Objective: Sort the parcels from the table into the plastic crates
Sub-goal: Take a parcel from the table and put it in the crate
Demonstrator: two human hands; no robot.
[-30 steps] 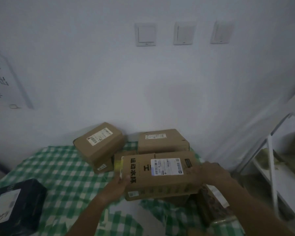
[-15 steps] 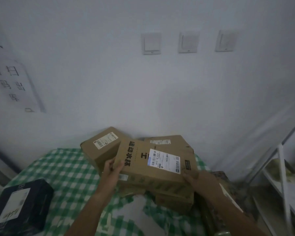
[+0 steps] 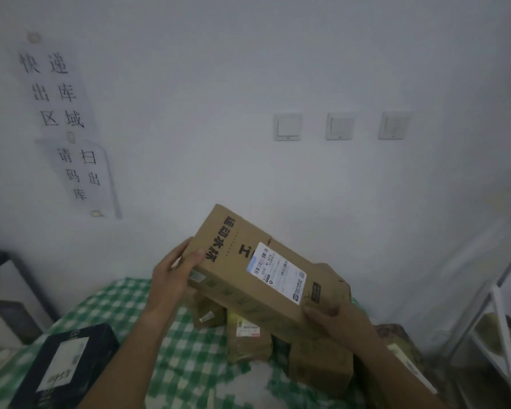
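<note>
A long brown cardboard parcel [image 3: 248, 261] with black lettering and a white shipping label is lifted off the table and tilted, its left end raised toward the wall. My left hand [image 3: 171, 278] grips its upper left end, thumb on top. My right hand [image 3: 334, 320] holds the lower right end, thumb on the top face. Beneath it several smaller brown parcels [image 3: 248, 340] lie on the green checked tablecloth [image 3: 124, 314]. A black box [image 3: 68, 361] with a white label sits at the lower left. No plastic crate is in view.
A white wall with three switches [image 3: 340, 125] and paper signs [image 3: 62, 119] stands close behind the table. A white metal shelf [image 3: 496, 320] is at the right edge. A patterned parcel [image 3: 396, 343] lies at the table's right side, partly behind my right arm.
Both hands have lifted the long parcel off the pile and tilted its left end upward. The camera has tipped up, showing more wall and the signs.
</note>
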